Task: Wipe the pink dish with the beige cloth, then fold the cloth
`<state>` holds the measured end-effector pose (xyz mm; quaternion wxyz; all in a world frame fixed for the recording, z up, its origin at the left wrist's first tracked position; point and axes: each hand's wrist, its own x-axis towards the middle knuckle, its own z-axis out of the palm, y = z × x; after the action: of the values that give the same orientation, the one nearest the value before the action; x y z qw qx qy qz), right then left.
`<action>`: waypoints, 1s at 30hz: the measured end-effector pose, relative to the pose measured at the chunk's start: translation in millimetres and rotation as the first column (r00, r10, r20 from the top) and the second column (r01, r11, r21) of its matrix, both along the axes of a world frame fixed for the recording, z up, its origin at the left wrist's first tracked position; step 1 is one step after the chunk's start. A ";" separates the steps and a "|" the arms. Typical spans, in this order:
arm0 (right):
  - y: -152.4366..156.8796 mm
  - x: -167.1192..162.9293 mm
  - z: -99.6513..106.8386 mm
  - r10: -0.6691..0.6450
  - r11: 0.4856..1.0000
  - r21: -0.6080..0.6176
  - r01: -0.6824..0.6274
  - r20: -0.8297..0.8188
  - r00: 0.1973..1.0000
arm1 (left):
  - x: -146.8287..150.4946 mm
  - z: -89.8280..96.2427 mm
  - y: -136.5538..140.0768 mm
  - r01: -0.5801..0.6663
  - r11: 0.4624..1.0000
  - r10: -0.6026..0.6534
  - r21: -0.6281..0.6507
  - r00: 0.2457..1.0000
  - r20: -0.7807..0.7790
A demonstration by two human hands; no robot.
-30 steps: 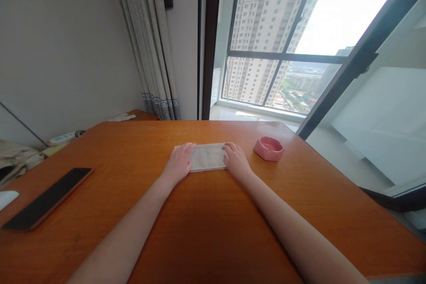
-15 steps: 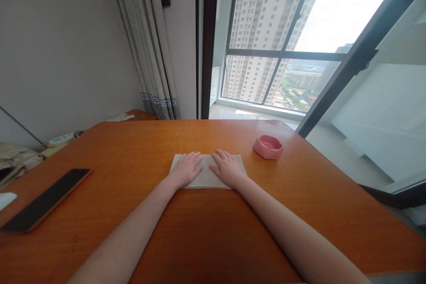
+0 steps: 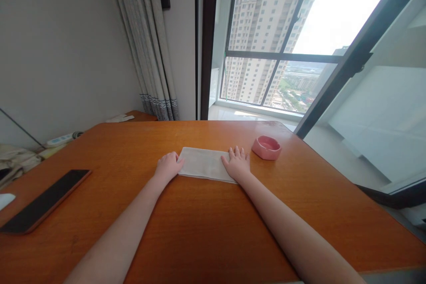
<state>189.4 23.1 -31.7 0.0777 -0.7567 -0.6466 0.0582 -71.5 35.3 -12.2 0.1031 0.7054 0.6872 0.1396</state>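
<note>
Cloth: a pale grey folded cloth (image 3: 203,164) lies flat on the desk, a little above the middle of the frame, its long side running left to right.
Left hand: the left hand (image 3: 167,167) rests at the cloth's left end, fingers curled under and knuckles up, touching the edge.
Left grip: narrow, the fingers bent in at the cloth's near-left corner; whether they pinch the fabric cannot be told.
Right hand: the right hand (image 3: 238,165) lies palm down on the cloth's right end, covering that corner.
Right grip: wide, fingers spread and pressed flat, holding nothing.
Arms: both bare forearms run from the lower corners of the frame up to the cloth.
Desk: an orange-brown wooden desk (image 3: 206,226) fills the lower half of the frame.
Dish: a small pink dish (image 3: 266,147) stands just right of the right hand, near it but apart.
Phone: a dark phone (image 3: 45,200) in a reddish case lies at the lower left, well apart from the cloth.
Curtain: a grey curtain (image 3: 146,40) hangs at the upper left of centre.
Window: a large window (image 3: 282,31) fills the upper right, showing tall buildings.
</note>
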 end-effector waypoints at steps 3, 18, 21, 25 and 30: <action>0.3 0.6 -1.1 -0.003 1.000 0.021 0.003 -0.007 1.000 | 3.7 -1.3 3.6 0.088 0.996 -0.085 -0.022 0.991 0.099; -2.8 -15.7 -1.7 0.550 0.821 0.320 -0.472 -0.225 0.804 | 37.1 13.5 -23.6 0.351 0.844 -0.467 0.405 0.852 0.236; -0.8 -14.4 -1.6 0.541 0.829 0.332 -0.450 -0.274 0.795 | 67.0 4.6 -30.6 0.585 0.739 -0.660 0.332 0.726 0.190; 0.0 -13.7 -1.4 0.519 0.847 0.345 -0.404 -0.378 0.767 | 80.3 -3.7 -33.2 0.655 0.681 -0.728 0.329 0.654 0.206; 1.7 -12.2 -4.3 0.423 0.885 0.396 -0.246 -0.460 0.781 | 77.3 4.0 -42.9 0.736 0.612 -0.790 0.288 0.589 0.172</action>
<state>177.2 24.8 -36.0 0.3620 -0.5590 -0.7251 0.1754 5.8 -7.6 -8.2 0.1835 0.9108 0.2779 0.2439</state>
